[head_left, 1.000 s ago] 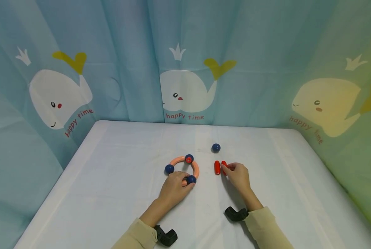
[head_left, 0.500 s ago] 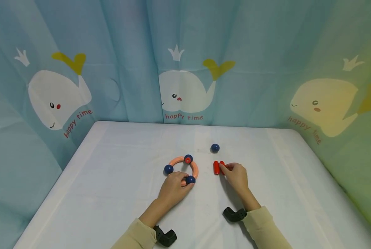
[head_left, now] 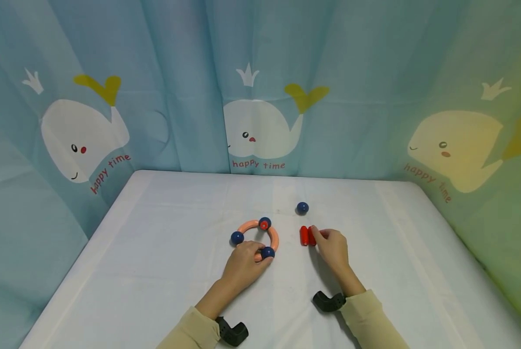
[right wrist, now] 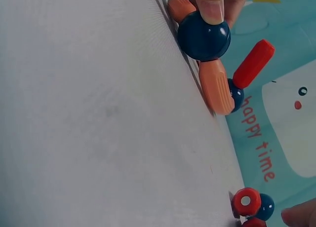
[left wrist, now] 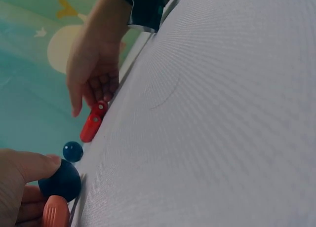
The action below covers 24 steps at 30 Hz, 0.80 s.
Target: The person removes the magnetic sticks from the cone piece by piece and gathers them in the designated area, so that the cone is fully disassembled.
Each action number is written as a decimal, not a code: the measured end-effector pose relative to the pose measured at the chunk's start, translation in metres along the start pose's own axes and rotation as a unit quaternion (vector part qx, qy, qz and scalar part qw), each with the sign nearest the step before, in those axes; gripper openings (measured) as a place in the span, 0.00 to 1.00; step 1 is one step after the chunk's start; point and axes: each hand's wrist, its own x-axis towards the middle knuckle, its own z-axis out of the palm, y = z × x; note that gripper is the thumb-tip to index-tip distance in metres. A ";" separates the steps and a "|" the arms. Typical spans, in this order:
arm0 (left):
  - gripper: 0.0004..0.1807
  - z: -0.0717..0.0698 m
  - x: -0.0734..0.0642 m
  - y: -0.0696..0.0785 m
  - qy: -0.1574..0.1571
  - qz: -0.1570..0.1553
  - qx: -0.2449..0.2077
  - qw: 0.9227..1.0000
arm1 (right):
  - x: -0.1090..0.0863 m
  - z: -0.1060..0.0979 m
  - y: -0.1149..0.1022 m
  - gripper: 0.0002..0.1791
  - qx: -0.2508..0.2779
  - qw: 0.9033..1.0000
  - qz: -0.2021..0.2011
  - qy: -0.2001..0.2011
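An orange ring point(head_left: 274, 237) made of curved pieces joined by blue balls lies mid-table. My left hand point(head_left: 243, 264) pinches the ring's near blue ball point(head_left: 268, 252), thumb on top in the right wrist view. On the ring's far ball point(head_left: 265, 221) a red rod point(right wrist: 254, 64) stands up. Two more red rods, a left one point(head_left: 304, 236) and a right one point(head_left: 312, 236), lie side by side on the table to the right. My right hand point(head_left: 333, 249) is at the right rod, thumb and fingers spread apart around it in the left wrist view.
A loose blue ball point(head_left: 302, 208) sits behind the two red rods. The table point(head_left: 155, 271) has a white cloth cover, and a blue-green curtain point(head_left: 190, 97) with whale prints rises along its back and sides. Dark devices point(head_left: 329, 301) are strapped on both wrists.
The right red rod, pinched by the right hand before, has moved left against the other rod. The right hand's fingers have now loosened from it. The left hand stays in place.
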 end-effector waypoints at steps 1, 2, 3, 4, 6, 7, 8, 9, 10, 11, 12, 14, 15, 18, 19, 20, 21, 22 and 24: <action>0.16 0.000 0.000 0.001 0.000 0.000 -0.001 1.000 | 0.000 -0.001 0.000 0.24 0.001 1.000 0.002 0.000; 0.16 0.000 0.000 0.001 -0.001 -0.002 0.000 1.000 | 0.000 -0.001 0.001 0.24 0.004 1.000 0.006 -0.001; 0.16 0.000 0.001 0.001 -0.002 -0.003 0.001 1.000 | 0.000 -0.002 0.001 0.25 0.005 1.000 0.008 -0.002; 0.16 0.000 0.001 0.001 -0.004 -0.004 0.003 1.000 | 0.001 -0.003 0.002 0.25 0.007 1.000 0.010 -0.002; 0.17 -0.001 0.001 0.001 -0.008 -0.005 0.005 1.000 | 0.001 -0.004 0.003 0.25 0.008 1.000 0.011 -0.002; 0.17 -0.002 0.001 0.001 -0.011 -0.006 0.004 1.000 | 0.001 -0.004 0.003 0.25 0.008 1.000 0.009 0.002; 0.18 -0.004 0.002 0.001 -0.012 -0.006 0.004 1.000 | 0.002 -0.004 0.003 0.25 0.007 1.000 0.004 0.007; 0.18 -0.005 0.002 0.000 -0.013 -0.005 0.003 1.000 | 0.003 -0.004 0.003 0.24 0.007 1.000 -0.001 0.015; 0.18 -0.007 0.003 -0.001 -0.013 -0.005 0.000 1.000 | 0.003 -0.004 0.003 0.23 0.006 1.000 -0.008 0.022; 0.18 -0.009 0.005 -0.003 -0.011 -0.005 -0.004 1.000 | 0.003 -0.004 0.002 0.22 0.007 0.999 -0.016 0.028; 0.18 -0.010 0.007 -0.005 -0.008 -0.003 -0.006 1.000 | 0.003 -0.004 0.001 0.21 0.008 0.999 -0.026 0.036; 0.18 -0.014 0.012 -0.009 0.006 0.001 -0.007 1.000 | 0.002 -0.003 -0.004 0.18 0.012 0.998 -0.052 0.043; 0.18 -0.015 0.015 -0.012 0.013 0.002 -0.009 1.000 | 0.001 -0.002 -0.008 0.17 0.017 0.997 -0.069 0.042; 0.19 -0.016 0.028 -0.019 0.028 0.001 -0.007 1.000 | -0.002 0.002 -0.021 0.14 0.033 0.992 -0.121 0.026; 0.20 -0.016 0.033 -0.021 0.028 -0.002 -0.004 1.000 | -0.003 0.004 -0.026 0.14 0.037 0.990 -0.136 0.018; 0.20 -0.015 0.038 -0.023 0.024 -0.005 -0.001 1.000 | -0.004 0.007 -0.030 0.14 0.039 0.988 -0.150 0.010; 0.21 -0.014 0.043 -0.024 0.018 -0.009 0.004 1.000 | -0.005 0.009 -0.034 0.14 0.043 0.986 -0.163 0.004; 0.22 -0.013 0.048 -0.025 0.009 -0.013 0.011 1.000 | -0.006 0.012 -0.037 0.14 0.044 0.984 -0.174 0.000; 0.22 -0.010 0.056 -0.026 -0.007 -0.014 0.022 1.000 | -0.007 0.018 -0.042 0.14 0.042 0.980 -0.193 -0.003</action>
